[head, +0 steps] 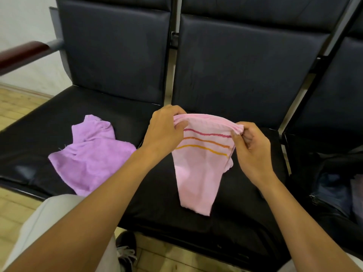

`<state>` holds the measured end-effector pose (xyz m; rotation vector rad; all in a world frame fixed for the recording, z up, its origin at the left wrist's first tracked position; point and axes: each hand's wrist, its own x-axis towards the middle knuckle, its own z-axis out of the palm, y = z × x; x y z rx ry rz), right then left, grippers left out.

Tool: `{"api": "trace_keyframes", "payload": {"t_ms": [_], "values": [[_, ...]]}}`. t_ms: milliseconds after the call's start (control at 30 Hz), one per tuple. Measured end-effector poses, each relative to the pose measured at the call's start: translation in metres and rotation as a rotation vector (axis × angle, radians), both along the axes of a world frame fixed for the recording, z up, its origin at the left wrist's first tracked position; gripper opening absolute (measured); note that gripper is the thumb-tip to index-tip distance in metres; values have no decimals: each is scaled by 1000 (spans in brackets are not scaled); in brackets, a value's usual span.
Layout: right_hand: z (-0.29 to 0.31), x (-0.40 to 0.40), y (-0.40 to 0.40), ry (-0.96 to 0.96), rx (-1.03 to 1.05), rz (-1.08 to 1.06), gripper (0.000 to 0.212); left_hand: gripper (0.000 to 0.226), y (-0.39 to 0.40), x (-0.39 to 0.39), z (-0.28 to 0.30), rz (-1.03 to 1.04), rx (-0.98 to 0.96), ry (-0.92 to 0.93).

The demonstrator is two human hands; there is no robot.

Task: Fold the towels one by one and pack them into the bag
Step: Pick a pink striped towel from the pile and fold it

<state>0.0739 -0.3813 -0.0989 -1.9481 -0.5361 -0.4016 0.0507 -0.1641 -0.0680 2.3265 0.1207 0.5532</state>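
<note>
A pale pink towel (198, 173) with red, orange and yellow stripes hangs above the black bench seat (59, 118). My left hand (165, 130) pinches its upper left corner and my right hand (251, 148) pinches its upper right corner, both gathering the top edge. A crumpled purple towel (90, 154) lies on the left seat, apart from both hands. A dark bag (334, 187) sits open on the seat at the far right, with some cloth inside.
The bench has dark padded backrests (117, 55) and a wooden armrest (21, 54) at the left. Pale wooden floor (11, 107) shows to the left and below. My knee in light trousers (49, 218) and a dark shoe (125, 250) are at the bottom.
</note>
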Motion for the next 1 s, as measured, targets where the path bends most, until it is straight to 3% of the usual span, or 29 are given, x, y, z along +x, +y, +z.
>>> {"api": "trace_keyframes", "payload": {"t_ms": [367,467,600,767,867,1000], "values": [[0,0,12,76,59,18,17,13,13,-7,2,35,-78,31],[2,-2,12,136,97,9,18,13,13,-5,-2,59,-38,35],[5,-5,13,318,239,-27,13,28,0,-6,-7,131,87,-95],[2,-8,16,374,206,39,8,20,-42,-16,-6,-273,-328,131],[2,-12,17,396,152,152,22,27,-50,-14,-15,-292,-384,171],[5,-15,12,412,155,214,23,18,-47,-7,-18,-251,-378,157]]}}
